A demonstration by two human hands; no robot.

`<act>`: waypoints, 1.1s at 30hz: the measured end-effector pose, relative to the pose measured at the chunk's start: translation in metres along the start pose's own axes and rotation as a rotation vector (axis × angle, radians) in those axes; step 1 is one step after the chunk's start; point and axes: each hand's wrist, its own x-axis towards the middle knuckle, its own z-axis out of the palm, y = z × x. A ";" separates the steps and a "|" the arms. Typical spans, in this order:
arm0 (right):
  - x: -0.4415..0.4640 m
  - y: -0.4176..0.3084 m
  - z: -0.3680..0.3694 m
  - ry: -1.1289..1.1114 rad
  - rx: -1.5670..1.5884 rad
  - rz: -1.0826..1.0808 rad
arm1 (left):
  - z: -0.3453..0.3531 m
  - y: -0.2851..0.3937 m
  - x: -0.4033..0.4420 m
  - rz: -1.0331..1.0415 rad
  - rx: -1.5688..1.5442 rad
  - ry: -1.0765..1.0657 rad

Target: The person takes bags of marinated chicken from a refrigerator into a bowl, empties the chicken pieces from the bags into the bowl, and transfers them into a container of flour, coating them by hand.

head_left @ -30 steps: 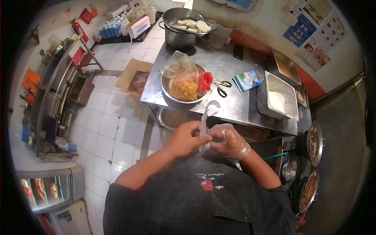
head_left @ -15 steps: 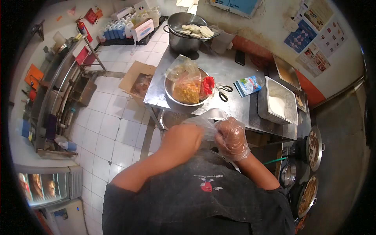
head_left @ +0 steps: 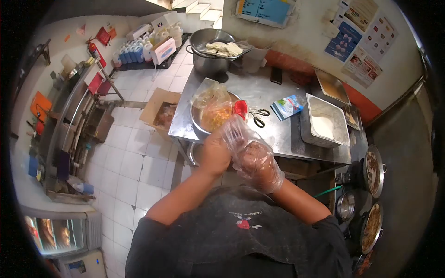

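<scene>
A clear plastic glove (head_left: 235,129) is stretched between my hands, in front of the table's near edge. My bare left hand (head_left: 215,152) is closed on its upper left part. My right hand (head_left: 256,160) is inside clear plastic, fingers curled; whether it holds anything more is hard to see. Just beyond, a metal bowl (head_left: 196,121) holds a clear bag of yellow-orange food (head_left: 215,113) and a red bundle (head_left: 240,108). To the right of the bowl lie black-handled scissors (head_left: 259,118) and a blue-and-white packet (head_left: 287,107).
On the steel table (head_left: 288,139) are a large pot (head_left: 211,65) with a tray of pale pieces (head_left: 225,48), a phone (head_left: 276,75) and a metal pan of white powder (head_left: 324,125). Round pans (head_left: 373,171) stand at the right. A cardboard box (head_left: 155,109) sits left of the table.
My hands have shifted, and the plastic is now spread up and over toward the bowl between them. My left hand has turned upright beside it. The view has tilted slightly.
</scene>
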 end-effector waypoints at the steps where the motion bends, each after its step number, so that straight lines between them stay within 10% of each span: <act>1: -0.001 0.002 0.001 0.033 0.043 0.060 | 0.002 -0.004 0.000 -0.004 -0.029 -0.035; 9: 0.008 -0.019 -0.020 0.041 0.382 0.317 | 0.007 0.012 0.009 -0.036 0.047 -0.530; 12: 0.009 -0.016 -0.032 -0.119 0.331 0.305 | 0.015 0.001 0.034 -0.431 -0.470 -0.455; 13: 0.008 -0.013 -0.031 -0.121 0.363 0.305 | 0.016 0.004 0.035 -0.238 -0.137 -0.439; 17: 0.002 0.003 -0.032 -0.021 0.130 0.252 | 0.034 0.005 0.040 -0.221 -0.410 -0.589; 21: -0.001 0.009 -0.026 0.217 0.248 0.255 | 0.026 -0.034 0.076 0.587 0.627 -0.615; 30: 0.015 0.032 -0.064 0.303 0.157 0.213 | 0.094 0.039 0.134 -0.112 -0.443 -0.283; 33: 0.018 0.034 -0.078 0.401 -0.024 0.053 | 0.126 0.031 0.163 0.002 -0.302 -0.427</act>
